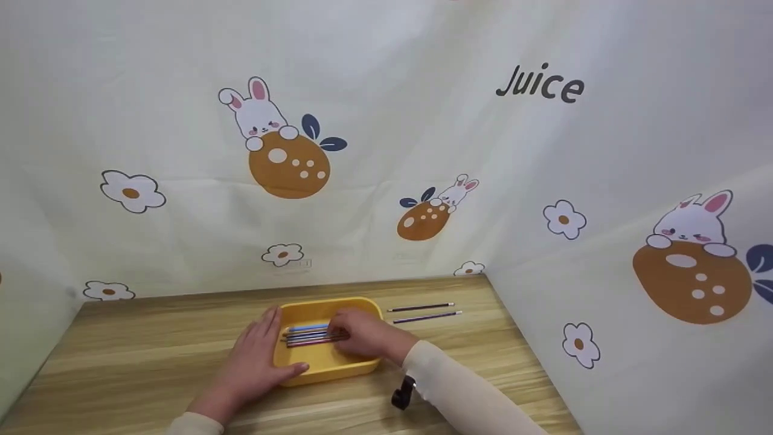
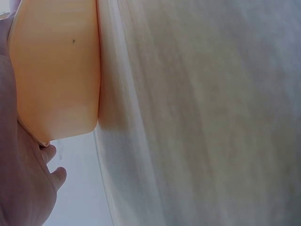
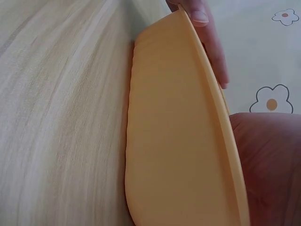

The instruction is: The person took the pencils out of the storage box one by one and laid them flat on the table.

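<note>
A yellow plastic tray (image 1: pixel 338 365) stands on the wooden table, and several pencils (image 1: pixel 308 335) lie side by side inside it. My left hand (image 1: pixel 256 353) rests along the tray's left rim, fingers fairly straight, thumb over the near left corner. In the left wrist view, this hand (image 2: pixel 23 174) lies against the rim above the tray's outer wall (image 2: pixel 59 70). My right hand (image 1: pixel 359 332) reaches into the tray, its curled fingers at the right ends of the pencils; the fingertips are partly hidden. The right wrist view shows part of that hand (image 3: pixel 268 160) behind the tray's rim (image 3: pixel 225 136).
Two dark pencils, one farther back (image 1: pixel 421 307) and one nearer (image 1: pixel 427 317), lie on the table right of the tray. A black strap piece (image 1: pixel 403 393) hangs by the right sleeve. Printed cloth walls (image 1: pixel 374 72) enclose the table (image 1: pixel 169 338) at the back and sides.
</note>
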### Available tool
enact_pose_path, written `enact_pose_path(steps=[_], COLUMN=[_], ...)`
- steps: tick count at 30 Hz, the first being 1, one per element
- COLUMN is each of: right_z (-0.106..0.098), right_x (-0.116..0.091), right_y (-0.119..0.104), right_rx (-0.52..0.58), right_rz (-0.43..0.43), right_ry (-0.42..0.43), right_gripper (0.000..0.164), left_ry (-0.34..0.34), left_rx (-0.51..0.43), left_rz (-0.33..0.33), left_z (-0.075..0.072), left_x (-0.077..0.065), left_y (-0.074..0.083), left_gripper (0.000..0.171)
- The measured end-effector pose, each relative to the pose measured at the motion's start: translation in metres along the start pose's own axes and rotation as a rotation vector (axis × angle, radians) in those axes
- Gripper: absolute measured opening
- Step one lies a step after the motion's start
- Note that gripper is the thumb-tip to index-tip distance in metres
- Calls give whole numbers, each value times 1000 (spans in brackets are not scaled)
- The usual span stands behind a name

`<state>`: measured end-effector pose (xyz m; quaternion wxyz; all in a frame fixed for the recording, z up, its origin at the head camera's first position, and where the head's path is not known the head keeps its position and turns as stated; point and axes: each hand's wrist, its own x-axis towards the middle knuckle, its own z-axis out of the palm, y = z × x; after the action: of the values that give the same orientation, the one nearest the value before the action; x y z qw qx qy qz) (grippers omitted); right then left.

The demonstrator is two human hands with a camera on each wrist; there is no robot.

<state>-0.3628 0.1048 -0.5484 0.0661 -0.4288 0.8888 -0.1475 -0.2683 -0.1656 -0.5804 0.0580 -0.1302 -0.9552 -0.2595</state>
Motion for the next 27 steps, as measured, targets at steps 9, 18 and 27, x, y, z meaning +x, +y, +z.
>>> enact_pose_path(steps=[9, 18, 27], right_z=[4, 11, 15], right_x=[6, 11, 13], right_y=[-2, 1, 4], right_rx=[4, 15, 29], right_rz=[11, 3, -38], right_ry=[-17, -24, -22], right_gripper=[16, 13, 10], left_ry=[-14, 5, -2], left_rx=[4, 10, 1], left_rz=[-11, 7, -7], left_z=[-1, 1, 1], left_x=[0, -1, 0], left_y=[0, -1, -2], left_gripper=[132, 131, 132])
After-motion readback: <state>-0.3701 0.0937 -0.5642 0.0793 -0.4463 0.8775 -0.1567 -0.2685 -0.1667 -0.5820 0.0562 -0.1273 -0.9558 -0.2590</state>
